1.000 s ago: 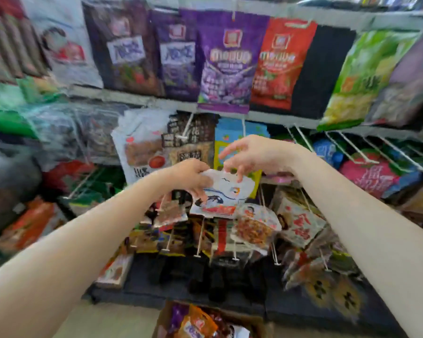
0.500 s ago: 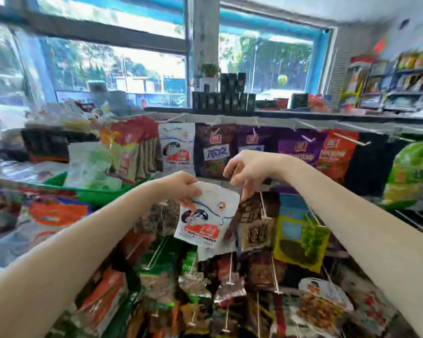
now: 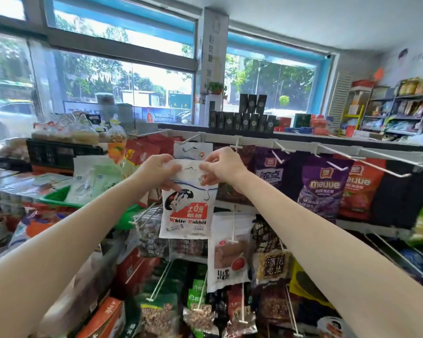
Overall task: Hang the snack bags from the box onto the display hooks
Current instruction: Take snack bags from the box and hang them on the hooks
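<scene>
Presently a White Rabbit bag [image 3: 186, 211] is pinched at its top corners by the left hand [image 3: 156, 170] and right hand [image 3: 221, 167] (hanging step), just before the top-row hook [image 3: 189, 140]; its hole must next be threaded on.

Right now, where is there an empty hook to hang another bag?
The top rail has bare hooks to the right, in front of the purple bag and red bag. More bare hooks stick out lower right. It is crowded in the middle, where both hands hold the White Rabbit bag, and below it.
</scene>
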A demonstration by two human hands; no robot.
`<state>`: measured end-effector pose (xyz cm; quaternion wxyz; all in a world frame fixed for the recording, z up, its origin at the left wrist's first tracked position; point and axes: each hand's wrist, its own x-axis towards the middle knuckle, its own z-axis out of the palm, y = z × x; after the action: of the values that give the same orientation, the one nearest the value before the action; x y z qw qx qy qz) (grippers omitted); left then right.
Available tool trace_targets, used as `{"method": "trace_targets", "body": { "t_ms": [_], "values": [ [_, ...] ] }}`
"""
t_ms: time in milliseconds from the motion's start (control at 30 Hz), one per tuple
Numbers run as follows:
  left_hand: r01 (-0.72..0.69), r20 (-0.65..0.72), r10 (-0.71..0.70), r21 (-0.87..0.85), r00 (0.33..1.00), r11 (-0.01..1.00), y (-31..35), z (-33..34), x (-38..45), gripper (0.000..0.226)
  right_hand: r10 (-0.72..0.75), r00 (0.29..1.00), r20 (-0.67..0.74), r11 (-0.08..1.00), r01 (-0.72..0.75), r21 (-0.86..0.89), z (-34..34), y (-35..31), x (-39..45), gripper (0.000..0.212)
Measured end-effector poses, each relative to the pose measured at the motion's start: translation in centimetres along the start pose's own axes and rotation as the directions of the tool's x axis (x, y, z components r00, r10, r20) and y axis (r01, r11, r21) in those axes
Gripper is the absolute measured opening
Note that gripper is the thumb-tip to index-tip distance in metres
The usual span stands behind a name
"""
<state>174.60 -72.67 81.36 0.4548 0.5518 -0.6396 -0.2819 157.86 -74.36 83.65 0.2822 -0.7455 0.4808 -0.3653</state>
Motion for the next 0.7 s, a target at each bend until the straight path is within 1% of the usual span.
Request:
{"method": "trace_targets", "body": {
  "t_ms": [133, 333, 400, 467, 567, 633, 700],
  "values": [
    [0.025, -0.037, -0.023, 0.032, 0.999, 0.999, -1.1, -1.9, 3.6, 0.012, -0.002, 0.997, -0.082, 0.994, -0.007, -0.113, 1.7, -1.1, 4.6, 0.020],
    [0.021, -0.018, -0.019, 0.093, 1.000, 0.995, -2.0, -2.8, 9.4, 0.011, 0.002, 0.965, -0.261, 0.972, -0.063, -0.225, 3.5, -0.3, 9.6, 0.020],
    [0.005, -0.009, -0.004, 0.110, 1.000, 0.994, -2.5, -2.4, 10.6, 0.012, 0.001, 0.959, -0.283, 0.961, -0.079, -0.263, 3.7, -0.1, 10.4, 0.020],
    [-0.032, -0.008, 0.034, 0.126, 0.999, 0.992, -2.9, -2.2, 11.6, 0.020, -0.015, 0.957, -0.290, 0.950, -0.077, -0.303, 4.0, -0.1, 10.9, 0.021],
    [-0.061, -0.024, 0.064, 0.095, 0.998, 0.994, -2.9, -2.2, 12.6, 0.032, -0.021, 0.955, -0.295, 0.956, -0.068, -0.287, 4.2, -0.2, 11.2, 0.023],
    [-0.087, -0.026, 0.090, 0.111, 0.996, 0.990, -2.8, -2.4, 12.9, 0.028, 0.006, 0.958, -0.286, 0.965, -0.081, -0.250, 4.0, -0.5, 11.3, 0.023],
    [-0.087, -0.027, 0.091, 0.108, 0.995, 0.990, -2.8, -2.9, 12.9, 0.022, 0.074, 0.964, -0.255, 0.979, -0.119, -0.167, 3.7, -0.9, 11.5, 0.020]
  ]
}}
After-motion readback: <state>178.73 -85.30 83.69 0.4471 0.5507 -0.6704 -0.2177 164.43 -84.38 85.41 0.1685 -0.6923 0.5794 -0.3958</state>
